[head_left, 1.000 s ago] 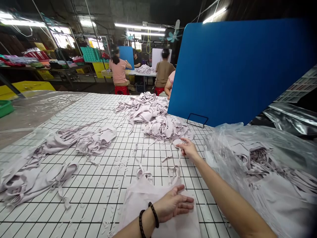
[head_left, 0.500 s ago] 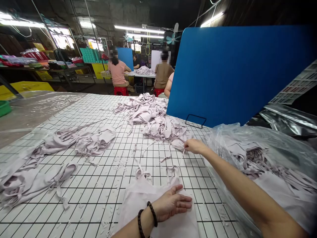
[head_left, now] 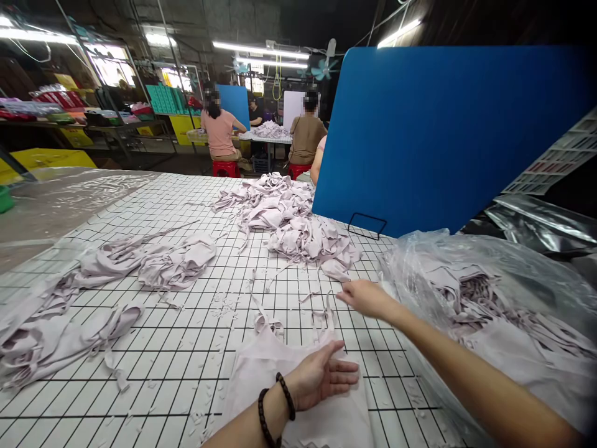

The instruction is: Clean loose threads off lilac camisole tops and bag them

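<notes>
A pale lilac camisole [head_left: 298,367] lies flat in front of me on the grid-patterned table [head_left: 205,336]. My left hand [head_left: 326,376], with two dark beaded bracelets at the wrist, rests on it, fingers stretched out and palm partly turned up. One thin shoulder strap [head_left: 329,308] stands bent at the garment's top right. The other strap [head_left: 256,298] trails away from its top left. Just right of the bent strap is my right hand [head_left: 366,297], its fingers closed together and apart from the strap; nothing shows in them.
Heaps of the same lilac fabric lie at the table's middle [head_left: 310,239] and left [head_left: 180,261]. On the right is a clear plastic bag [head_left: 396,267] of garments. A blue board [head_left: 420,143] stands behind. Small scraps [head_left: 228,305] dot the table. Co-workers sit farther off.
My right hand has let go of the strap and moved slightly down and left. The strap, stretched toward that hand before, is now slack and bent. My left hand stays on the camisole.
</notes>
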`<state>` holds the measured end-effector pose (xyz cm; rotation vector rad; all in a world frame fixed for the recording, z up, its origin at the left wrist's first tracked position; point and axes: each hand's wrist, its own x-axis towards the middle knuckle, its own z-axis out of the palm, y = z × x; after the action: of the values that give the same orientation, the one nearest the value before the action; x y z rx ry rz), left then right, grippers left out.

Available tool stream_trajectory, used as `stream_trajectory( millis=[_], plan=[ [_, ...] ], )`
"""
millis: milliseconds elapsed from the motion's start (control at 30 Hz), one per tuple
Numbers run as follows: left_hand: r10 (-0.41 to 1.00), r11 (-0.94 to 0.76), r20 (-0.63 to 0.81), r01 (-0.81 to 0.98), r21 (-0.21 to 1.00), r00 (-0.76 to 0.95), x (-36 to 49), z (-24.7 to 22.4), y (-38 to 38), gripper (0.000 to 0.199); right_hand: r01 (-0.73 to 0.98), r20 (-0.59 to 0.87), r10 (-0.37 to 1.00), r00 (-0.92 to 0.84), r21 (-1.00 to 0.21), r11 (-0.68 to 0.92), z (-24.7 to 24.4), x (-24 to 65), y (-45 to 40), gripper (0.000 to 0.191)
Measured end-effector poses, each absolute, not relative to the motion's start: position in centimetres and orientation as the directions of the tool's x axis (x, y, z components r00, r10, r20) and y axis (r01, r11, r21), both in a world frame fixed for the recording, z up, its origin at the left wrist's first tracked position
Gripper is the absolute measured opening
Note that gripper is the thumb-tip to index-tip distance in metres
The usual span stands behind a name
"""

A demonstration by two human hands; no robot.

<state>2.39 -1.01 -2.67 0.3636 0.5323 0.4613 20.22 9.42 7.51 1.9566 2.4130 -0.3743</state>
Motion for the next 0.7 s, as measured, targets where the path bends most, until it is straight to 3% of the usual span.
stream_trajectory(
  millis=[133,200,267,333,400,467,567,700],
  plan=[
    [0.544,0.825,-0.371,-0.401,0.398,0.752,2.3,-1.8,-0.7,0.069,0.944,-0.132,0.935,-0.33,-0.028,0.33,4.0,16.8,1.9,0.012],
    [0.611,0.784,-0.388,-0.458,0.419,0.69,2.4,-1.7,-0.6,0.055,0.926,-0.083,0.922,-0.378,-0.023,0.377,2.5,15.8,-1.4,0.029],
    [0.662,0.745,-0.399,-0.5,0.441,0.634,2.5,-1.7,-0.6,0.044,0.912,-0.044,0.916,-0.399,-0.124,0.391,2.1,15.6,-3.6,0.043],
    [0.675,0.736,-0.405,-0.516,0.438,0.617,2.5,-1.8,-0.7,0.041,0.87,-0.038,0.925,-0.377,-0.358,0.34,2.7,16.3,-4.6,0.045],
    [0.665,0.744,-0.397,-0.523,0.415,0.632,2.5,-1.8,-0.7,0.044,0.764,-0.086,0.951,-0.297,-0.618,0.183,3.6,17.6,-4.5,0.033],
    [0.649,0.758,-0.366,-0.522,0.391,0.667,2.4,-1.7,-0.7,0.046,0.64,-0.17,0.969,-0.177,-0.768,-0.018,4.1,18.7,-4.0,0.029],
    [0.627,0.769,-0.302,-0.506,0.392,0.718,2.2,-1.4,-0.8,0.047,0.524,-0.258,0.96,-0.108,-0.836,-0.166,3.6,19.1,-3.5,0.026],
    [0.615,0.761,-0.257,-0.475,0.442,0.746,2.2,-1.3,-1.1,0.046,0.521,-0.244,0.961,-0.128,-0.841,-0.144,2.4,17.4,-3.4,0.01]
  ],
)
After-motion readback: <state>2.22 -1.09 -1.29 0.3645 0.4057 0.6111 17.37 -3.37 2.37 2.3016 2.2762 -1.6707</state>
